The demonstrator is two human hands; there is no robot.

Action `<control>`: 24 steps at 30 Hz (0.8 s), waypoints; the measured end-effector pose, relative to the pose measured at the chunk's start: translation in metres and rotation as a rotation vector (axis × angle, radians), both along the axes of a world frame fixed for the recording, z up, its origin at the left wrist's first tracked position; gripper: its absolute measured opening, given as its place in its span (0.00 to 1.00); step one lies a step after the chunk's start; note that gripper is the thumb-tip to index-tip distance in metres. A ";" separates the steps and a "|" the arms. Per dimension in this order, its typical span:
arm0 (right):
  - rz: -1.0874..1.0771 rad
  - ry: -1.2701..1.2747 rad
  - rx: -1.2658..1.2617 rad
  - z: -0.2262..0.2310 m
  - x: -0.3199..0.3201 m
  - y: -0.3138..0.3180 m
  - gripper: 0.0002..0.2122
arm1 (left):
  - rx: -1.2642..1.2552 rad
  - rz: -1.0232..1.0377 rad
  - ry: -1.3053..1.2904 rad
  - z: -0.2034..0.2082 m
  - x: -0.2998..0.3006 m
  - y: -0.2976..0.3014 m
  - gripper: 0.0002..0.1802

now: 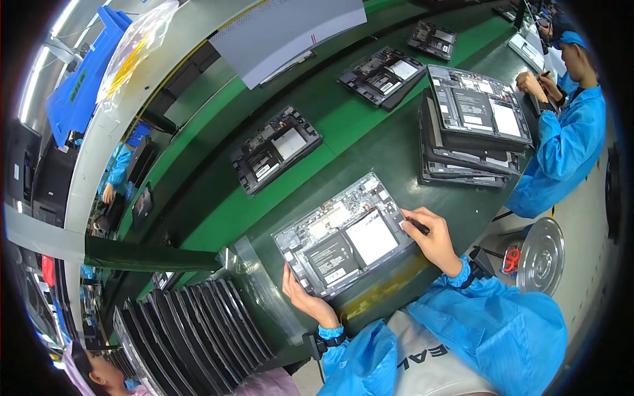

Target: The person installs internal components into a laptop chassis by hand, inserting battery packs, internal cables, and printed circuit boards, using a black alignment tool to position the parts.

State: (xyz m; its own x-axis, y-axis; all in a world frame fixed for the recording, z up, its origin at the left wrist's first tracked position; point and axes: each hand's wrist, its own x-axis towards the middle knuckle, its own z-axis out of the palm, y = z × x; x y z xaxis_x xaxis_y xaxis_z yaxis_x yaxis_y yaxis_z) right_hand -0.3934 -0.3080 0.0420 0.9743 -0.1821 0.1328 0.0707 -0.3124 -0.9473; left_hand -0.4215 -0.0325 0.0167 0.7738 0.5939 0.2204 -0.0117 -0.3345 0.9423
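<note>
An opened tablet [343, 234] lies flat in front of me on the dark green bench, its inside facing up. A circuit board runs along its far side, with a black battery [331, 259] and a white rectangle [372, 237] nearer me. My left hand [307, 300] is closed on the tablet's near left edge, thumb on the side and fingers partly hidden beneath. At the right edge, my right hand [432, 241] is closed around a short black pen-like tool [417, 226]. Its fingertips rest at the tablet's edge; I cannot make out the tool's exact kind.
A stack of opened tablets [479, 109] stands at the far right. Several more lie on the green conveyor [218, 204] beyond the bench, one being a tablet [277, 148]. Upright dark panels [191, 330] fill the near left. A person in blue [568, 138] works at right.
</note>
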 end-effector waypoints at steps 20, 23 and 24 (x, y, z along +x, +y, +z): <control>0.052 -0.281 -0.153 0.049 0.037 -0.022 0.12 | 0.675 -0.228 0.038 0.053 -0.021 -0.009 0.21; 0.285 -0.203 -0.051 0.058 0.060 -0.008 0.14 | 0.934 -0.447 0.043 0.057 0.013 -0.035 0.21; 0.358 -0.090 0.071 0.055 0.070 0.002 0.12 | 0.989 -0.489 0.056 0.049 0.019 -0.036 0.22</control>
